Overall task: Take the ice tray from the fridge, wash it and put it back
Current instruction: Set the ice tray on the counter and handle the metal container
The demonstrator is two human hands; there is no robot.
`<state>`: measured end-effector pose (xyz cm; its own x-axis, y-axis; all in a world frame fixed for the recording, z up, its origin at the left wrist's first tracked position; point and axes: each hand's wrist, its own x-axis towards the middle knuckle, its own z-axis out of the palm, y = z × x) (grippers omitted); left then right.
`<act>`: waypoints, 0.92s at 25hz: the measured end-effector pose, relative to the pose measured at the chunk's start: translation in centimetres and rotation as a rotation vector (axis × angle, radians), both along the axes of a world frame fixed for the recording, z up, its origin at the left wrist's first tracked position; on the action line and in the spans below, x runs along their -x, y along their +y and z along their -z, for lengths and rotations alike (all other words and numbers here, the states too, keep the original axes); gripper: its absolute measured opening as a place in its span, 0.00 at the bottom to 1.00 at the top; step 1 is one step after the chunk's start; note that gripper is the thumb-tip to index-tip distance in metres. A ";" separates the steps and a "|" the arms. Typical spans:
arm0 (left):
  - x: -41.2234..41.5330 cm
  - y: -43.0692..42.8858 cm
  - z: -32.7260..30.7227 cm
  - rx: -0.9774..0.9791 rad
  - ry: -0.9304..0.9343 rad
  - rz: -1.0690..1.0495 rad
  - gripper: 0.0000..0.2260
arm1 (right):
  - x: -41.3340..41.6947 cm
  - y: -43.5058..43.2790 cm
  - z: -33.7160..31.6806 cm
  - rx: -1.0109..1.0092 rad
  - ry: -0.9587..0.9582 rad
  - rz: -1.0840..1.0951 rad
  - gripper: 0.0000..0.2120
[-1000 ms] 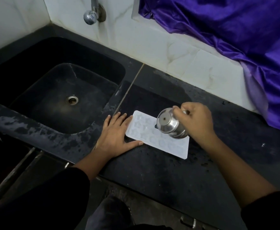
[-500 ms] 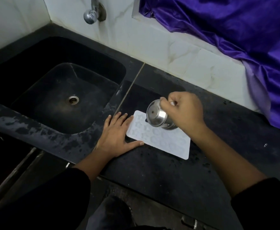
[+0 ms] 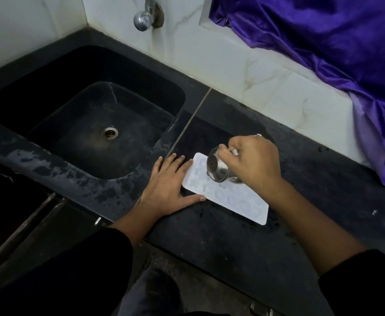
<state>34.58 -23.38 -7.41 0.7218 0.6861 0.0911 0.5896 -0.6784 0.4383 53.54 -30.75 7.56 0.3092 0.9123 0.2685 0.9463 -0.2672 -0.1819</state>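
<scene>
- I see the purple cloth (image 3: 323, 46) heaped across the upper right of the frame. It spills down over the white tiled wall (image 3: 232, 71) to the counter (image 3: 209, 242) at the right edge, well apart from the work.
- The black sink (image 3: 22, 92) fills the left half of the frame, with its drain (image 3: 109, 132) in the middle of the basin. The tap (image 3: 144, 18) juts out of the wall at top centre.
- The ice tray (image 3: 244, 201) lies flat on the counter at centre right, just beside the sink's right rim.
- My left hand (image 3: 168, 185) lies palm down on the counter. Its fingers (image 3: 175, 159) are straight and spread, and the thumb and forefinger touch the tray's left end.
- My right hand (image 3: 255, 163) is curled tightly round a steel cup (image 3: 218, 169). The cup is tipped on its side with its base facing left, and it covers the tray's upper left end.
- That cup and hand hide part of the tray from me.
- Count: one tray, one cup, one sink, one drain, one tap, one cloth, two hands. The tray's moulds are too blurred to count.
</scene>
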 end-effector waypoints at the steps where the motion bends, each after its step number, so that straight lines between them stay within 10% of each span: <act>1: 0.0 0.0 -0.1 0.002 0.005 0.001 0.50 | -0.9 -0.5 0.0 -0.037 0.087 0.017 0.21; 9: -0.2 0.0 -0.4 0.001 0.038 -0.001 0.50 | -7.1 -3.9 -0.5 -0.494 1.077 0.446 0.18; 23: -0.2 0.3 0.4 -0.036 -0.014 -0.005 0.48 | -9.8 2.5 7.0 -0.513 1.393 0.596 0.14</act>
<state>34.74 -23.09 -7.81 0.7167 0.6858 0.1262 0.5870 -0.6910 0.4218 63.33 -28.29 0.60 0.8265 0.4835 -0.2884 -0.2392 -0.1621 -0.9573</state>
